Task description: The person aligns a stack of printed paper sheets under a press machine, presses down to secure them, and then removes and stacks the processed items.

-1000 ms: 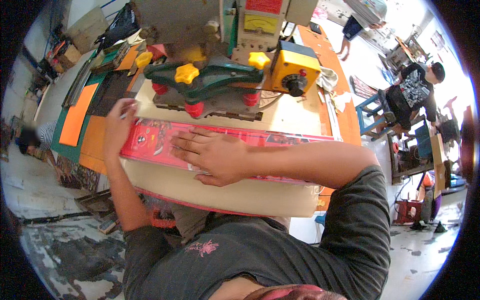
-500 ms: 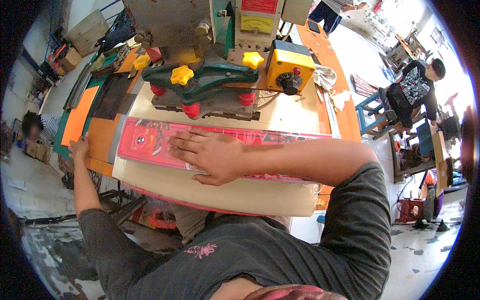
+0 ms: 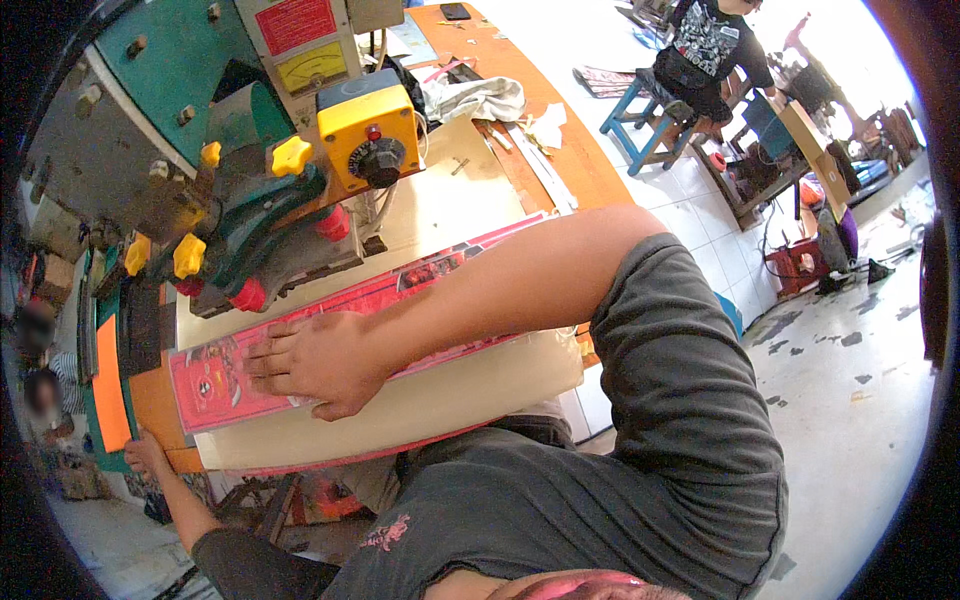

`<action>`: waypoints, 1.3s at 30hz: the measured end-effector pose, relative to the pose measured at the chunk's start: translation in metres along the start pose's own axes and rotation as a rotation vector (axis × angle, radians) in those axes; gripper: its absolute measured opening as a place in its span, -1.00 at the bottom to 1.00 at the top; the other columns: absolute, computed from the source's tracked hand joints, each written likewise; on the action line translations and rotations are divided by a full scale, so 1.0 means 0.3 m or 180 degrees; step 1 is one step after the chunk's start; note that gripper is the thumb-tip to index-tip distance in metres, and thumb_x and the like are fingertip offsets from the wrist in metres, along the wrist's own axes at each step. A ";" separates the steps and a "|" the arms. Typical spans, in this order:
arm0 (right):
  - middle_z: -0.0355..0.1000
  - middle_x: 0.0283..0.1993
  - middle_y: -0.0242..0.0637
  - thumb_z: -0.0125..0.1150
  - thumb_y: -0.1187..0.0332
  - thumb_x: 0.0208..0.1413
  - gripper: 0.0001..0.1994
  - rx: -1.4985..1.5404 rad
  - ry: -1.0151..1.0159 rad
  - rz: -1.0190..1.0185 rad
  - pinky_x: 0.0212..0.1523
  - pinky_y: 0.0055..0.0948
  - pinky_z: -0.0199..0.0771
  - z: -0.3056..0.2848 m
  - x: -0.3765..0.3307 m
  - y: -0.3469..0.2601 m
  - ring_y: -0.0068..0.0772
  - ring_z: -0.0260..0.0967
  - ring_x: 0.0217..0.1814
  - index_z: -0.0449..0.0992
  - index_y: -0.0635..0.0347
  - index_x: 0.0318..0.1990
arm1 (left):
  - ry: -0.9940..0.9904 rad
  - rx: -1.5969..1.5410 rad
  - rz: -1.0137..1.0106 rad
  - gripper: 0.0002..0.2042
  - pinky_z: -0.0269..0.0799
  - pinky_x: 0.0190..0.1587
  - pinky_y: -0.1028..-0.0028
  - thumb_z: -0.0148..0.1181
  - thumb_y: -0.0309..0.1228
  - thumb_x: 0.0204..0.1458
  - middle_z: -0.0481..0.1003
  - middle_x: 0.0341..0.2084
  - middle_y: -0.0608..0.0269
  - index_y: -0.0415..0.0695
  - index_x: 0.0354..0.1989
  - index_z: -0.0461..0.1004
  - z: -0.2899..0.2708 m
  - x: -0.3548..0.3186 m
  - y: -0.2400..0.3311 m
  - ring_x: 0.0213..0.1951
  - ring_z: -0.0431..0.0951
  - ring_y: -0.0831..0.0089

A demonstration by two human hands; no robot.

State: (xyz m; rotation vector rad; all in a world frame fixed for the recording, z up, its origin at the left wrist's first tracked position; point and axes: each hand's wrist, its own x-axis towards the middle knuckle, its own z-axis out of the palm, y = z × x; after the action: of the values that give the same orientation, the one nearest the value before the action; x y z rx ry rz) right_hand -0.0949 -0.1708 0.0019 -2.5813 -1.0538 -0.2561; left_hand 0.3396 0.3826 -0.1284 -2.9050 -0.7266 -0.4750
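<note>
My right hand [image 3: 325, 362] lies flat with its fingers stretched on a long red printed plastic sheet [image 3: 225, 385]. The sheet rests on a cream board [image 3: 450, 395], slanting up to the right, and my forearm crosses over part of it. At the far left, my left hand [image 3: 148, 453] has its fingers curled at the table edge, beside an orange strip [image 3: 110, 385] on a green surface. Just beyond the red sheet stands a press with a dark green clamp arm [image 3: 255, 215], yellow star knobs [image 3: 291, 156] and red feet [image 3: 247, 294].
A yellow control box [image 3: 370, 130] with a black dial juts from the press. Behind it are a crumpled white cloth [image 3: 480, 100] and paper scraps on the orange table [image 3: 565, 125]. A person [image 3: 715, 50] sits on a blue stool [image 3: 650, 120] at the back right.
The view has turned to the right and tilted, so the press and board appear farther left. My right hand remains flat on the red sheet, and my left hand stays by the table edge.
</note>
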 end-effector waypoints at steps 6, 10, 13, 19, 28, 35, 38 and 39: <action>0.03 0.56 0.09 0.21 0.04 0.10 -0.17 -0.0085 -0.0074 -0.0023 0.60 -0.05 -0.15 -0.021 -0.007 -0.006 0.02 -0.10 0.64 0.14 0.36 0.44 | 0.1240 -0.0799 0.0077 -0.16 0.15 0.21 -0.32 0.04 0.39 0.10 0.23 0.30 -0.07 0.00 0.38 0.24 0.060 0.013 0.010 0.30 0.18 -0.20; 0.05 0.54 0.10 0.19 0.04 0.11 -0.17 -0.0033 0.0052 -0.0017 0.60 -0.05 -0.14 0.007 0.000 0.000 0.03 -0.08 0.63 0.13 0.39 0.44 | 0.1135 -0.0925 0.0647 -0.21 0.19 0.20 -0.30 -0.06 0.39 0.16 0.22 0.32 -0.06 -0.03 0.32 0.33 0.019 -0.088 0.023 0.31 0.17 -0.20; 0.06 0.53 0.15 0.18 0.04 0.14 -0.18 -0.0084 -0.0104 0.0135 0.59 -0.03 -0.10 -0.015 -0.012 0.004 0.05 -0.06 0.62 0.12 0.40 0.44 | 0.0191 -0.0779 0.0815 -0.25 0.22 0.19 -0.26 -0.12 0.37 0.20 0.22 0.32 -0.06 -0.05 0.22 0.43 -0.112 -0.174 0.140 0.29 0.19 -0.18; 0.14 0.46 0.19 0.19 -0.02 0.19 -0.24 0.0122 0.0298 -0.0045 0.54 0.00 0.02 -0.021 -0.001 -0.012 0.11 0.05 0.56 0.19 0.40 0.35 | 0.0718 -0.0549 0.0665 -0.24 0.19 0.21 -0.20 -0.13 0.37 0.21 0.20 0.36 -0.02 -0.04 0.28 0.35 -0.038 -0.099 0.018 0.34 0.14 -0.14; 0.21 0.38 0.17 0.22 0.03 0.20 -0.40 0.0246 0.0505 0.0022 0.47 0.04 0.14 -0.020 -0.008 -0.014 0.15 0.12 0.49 0.30 0.35 0.18 | 0.0584 -0.0986 0.0697 -0.24 0.07 0.29 -0.21 -0.08 0.33 0.22 0.13 0.39 -0.03 -0.02 0.37 0.21 -0.069 -0.202 0.112 0.37 0.08 -0.08; 0.16 0.40 0.18 0.25 0.08 0.18 -0.45 0.0095 0.0608 -0.0213 0.49 0.10 0.10 -0.033 0.010 -0.022 0.20 0.05 0.52 0.30 0.33 0.14 | 0.0914 -0.0844 0.0737 -0.47 0.08 0.28 -0.20 -0.15 0.25 0.31 0.15 0.37 0.03 0.18 0.18 0.45 -0.024 -0.139 0.033 0.39 0.06 -0.04; 0.14 0.42 0.18 0.25 0.07 0.18 -0.44 0.0125 0.0516 -0.0084 0.51 0.09 0.07 -0.049 -0.004 -0.018 0.20 0.03 0.54 0.30 0.33 0.15 | 0.0557 -0.0652 0.0932 -0.43 0.10 0.28 -0.20 -0.14 0.25 0.31 0.15 0.36 0.05 0.09 0.22 0.40 -0.037 -0.153 0.069 0.39 0.06 -0.02; 0.13 0.42 0.19 0.25 0.07 0.18 -0.43 0.0010 0.0499 -0.0028 0.51 0.09 0.06 -0.040 -0.006 -0.015 0.20 0.02 0.54 0.30 0.33 0.15 | 0.0269 -0.0492 0.1064 -0.40 0.10 0.28 -0.19 -0.14 0.25 0.30 0.15 0.36 0.05 0.05 0.25 0.36 -0.051 -0.172 0.100 0.39 0.05 -0.01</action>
State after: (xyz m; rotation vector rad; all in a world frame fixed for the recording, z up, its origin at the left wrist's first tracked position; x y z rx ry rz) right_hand -0.0997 -0.1734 0.0135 -2.5074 -1.0079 -0.4507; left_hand 0.3066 0.3307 -0.1315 -3.0380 -0.1922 -0.6313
